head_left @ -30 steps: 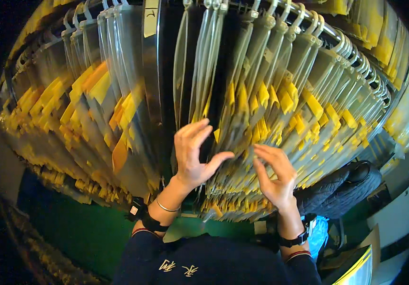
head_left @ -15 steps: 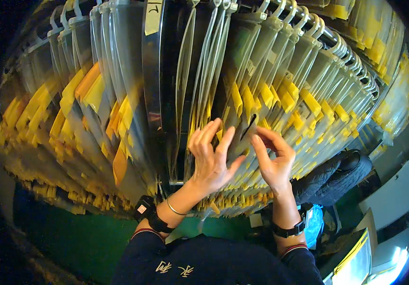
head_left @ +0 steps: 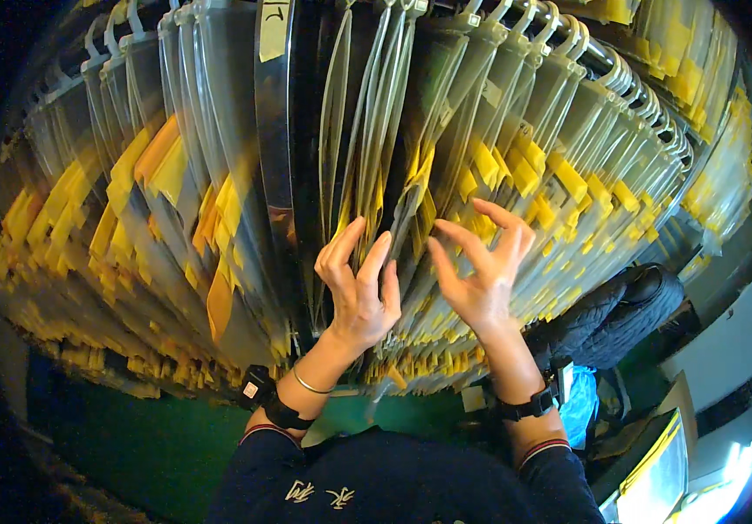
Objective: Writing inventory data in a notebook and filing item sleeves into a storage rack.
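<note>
Many clear plastic hanging bags [head_left: 446, 105] with yellow slips inside hang side by side in front of me. My left hand [head_left: 358, 293] is raised before the middle bags, its fingers spread and nothing seen in them. To its right, my right hand [head_left: 485, 271] is held up with fingers apart and bent, also without anything visible in it. Between the two hands hangs a bag with a dark strip and a yellow slip [head_left: 415, 179]. Whether my fingertips touch the plastic I cannot tell.
A dark metal upright [head_left: 275, 122] with a pale label stands left of centre. The bags' hooks hang on a metal rail [head_left: 599, 57]. On the right lie a dark quilted garment [head_left: 616, 310] and a blue plastic bag [head_left: 580, 406]. Below shows green floor [head_left: 166, 445].
My left hand has moved left and slightly down. My right hand has shifted left and opened its fingers, leaving the dark-edged piece that was by its fingertips.
</note>
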### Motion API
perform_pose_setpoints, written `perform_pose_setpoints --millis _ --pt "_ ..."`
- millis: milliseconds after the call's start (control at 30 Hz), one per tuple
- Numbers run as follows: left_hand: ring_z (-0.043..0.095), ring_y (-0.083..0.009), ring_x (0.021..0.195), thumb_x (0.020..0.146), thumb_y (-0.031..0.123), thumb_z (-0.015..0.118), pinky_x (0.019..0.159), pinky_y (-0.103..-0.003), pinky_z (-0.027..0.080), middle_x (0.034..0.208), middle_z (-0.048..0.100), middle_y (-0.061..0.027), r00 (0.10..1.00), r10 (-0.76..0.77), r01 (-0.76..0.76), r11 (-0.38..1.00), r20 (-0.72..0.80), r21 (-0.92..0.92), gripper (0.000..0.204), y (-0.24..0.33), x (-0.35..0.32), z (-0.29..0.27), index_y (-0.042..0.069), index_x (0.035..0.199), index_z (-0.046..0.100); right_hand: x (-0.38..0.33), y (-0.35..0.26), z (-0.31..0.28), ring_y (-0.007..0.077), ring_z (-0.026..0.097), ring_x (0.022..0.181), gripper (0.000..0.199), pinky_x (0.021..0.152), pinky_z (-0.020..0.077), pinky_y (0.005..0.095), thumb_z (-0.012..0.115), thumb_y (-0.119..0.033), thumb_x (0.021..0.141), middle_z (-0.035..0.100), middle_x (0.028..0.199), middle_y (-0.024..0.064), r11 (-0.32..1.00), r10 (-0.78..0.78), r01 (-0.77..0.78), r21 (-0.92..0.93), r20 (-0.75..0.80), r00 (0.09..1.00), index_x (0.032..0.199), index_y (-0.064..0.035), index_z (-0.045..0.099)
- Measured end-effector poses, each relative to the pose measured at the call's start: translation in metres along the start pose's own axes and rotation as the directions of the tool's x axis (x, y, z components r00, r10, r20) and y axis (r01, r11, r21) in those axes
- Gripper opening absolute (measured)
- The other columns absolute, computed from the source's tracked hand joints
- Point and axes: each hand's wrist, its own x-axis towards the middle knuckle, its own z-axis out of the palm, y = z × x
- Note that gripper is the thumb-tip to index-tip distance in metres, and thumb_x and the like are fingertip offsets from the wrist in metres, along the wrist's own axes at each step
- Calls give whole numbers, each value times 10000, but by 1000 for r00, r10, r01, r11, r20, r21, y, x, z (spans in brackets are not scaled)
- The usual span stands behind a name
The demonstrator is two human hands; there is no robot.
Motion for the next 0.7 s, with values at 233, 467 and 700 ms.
perform_pose_setpoints --millis 233,467,700 --pt "515 -143 1180 761 137 630 1044 -434 169 1035 674 19 930 275 -293 955 244 42 69 1 6 -6 141 815 674 -22 24 31 285 327 1238 164 1037 165 456 749 -230 608 463 1343 22 976 -38 30 -216 -33 999 766 -259 715" --pt "500 -107 1191 744 91 628 1054 -524 81 1016 676 34 984 31 -91 933 175 349 48 -15 7 -7 127 765 651 -24 43 26 266 333 1252 155 1047 162 466 740 -215 626 467 1345 5 970 -77 70 -234 -19 997 770 -266 707" --pt "452 -134 1236 722 47 635 1075 -542 3 1068 662 63 982 9 -82 917 186 391 148 -27 11 -14 145 824 679 -24 54 27 249 352 1214 176 1026 198 439 738 -216 625 483 1331 -5 950 -150 135 -282 -33 988 784 -288 710"
